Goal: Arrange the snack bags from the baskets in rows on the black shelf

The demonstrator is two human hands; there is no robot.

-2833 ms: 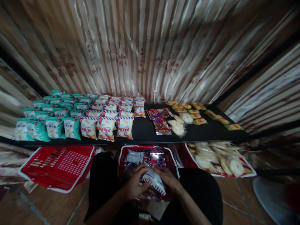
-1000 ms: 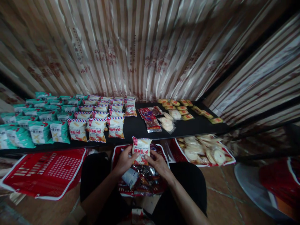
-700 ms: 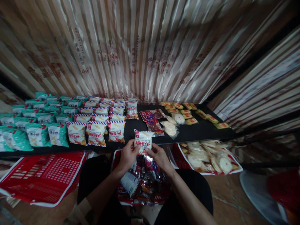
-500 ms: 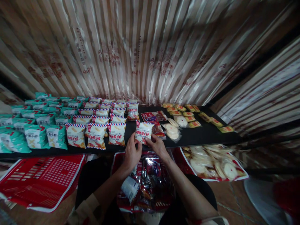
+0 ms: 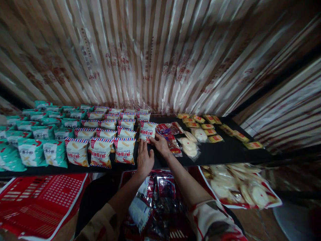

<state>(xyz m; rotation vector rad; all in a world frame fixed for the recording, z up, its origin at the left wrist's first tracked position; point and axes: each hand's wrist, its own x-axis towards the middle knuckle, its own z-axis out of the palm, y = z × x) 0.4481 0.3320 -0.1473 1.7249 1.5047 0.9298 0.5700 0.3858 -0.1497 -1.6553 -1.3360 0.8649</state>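
Observation:
A white snack bag (image 5: 147, 130) with red print and a striped top edge stands near the shelf's middle, between my hands. My left hand (image 5: 145, 160) has its fingers on the bag's lower front edge. At the bag's lower right, my right hand (image 5: 160, 144) grips the side. Just behind it is another bag of the same kind (image 5: 143, 116), partly hidden. To the left, matching bags (image 5: 124, 150) stand upright in rows. Flat red packets (image 5: 170, 130) lie right of the bag.
Teal snack bags (image 5: 55, 152) fill the left of the black shelf (image 5: 225, 152). White round packs (image 5: 190, 147) and small yellow packets (image 5: 215, 138) lie to the right. Below are a red basket (image 5: 47, 204), a basket of dark packets (image 5: 164, 187) and one of white packs (image 5: 258, 195).
Both hands have pushed the snack bag back and slightly left, up to the bag behind it. The view has shifted a little, so the shelf's front sits lower.

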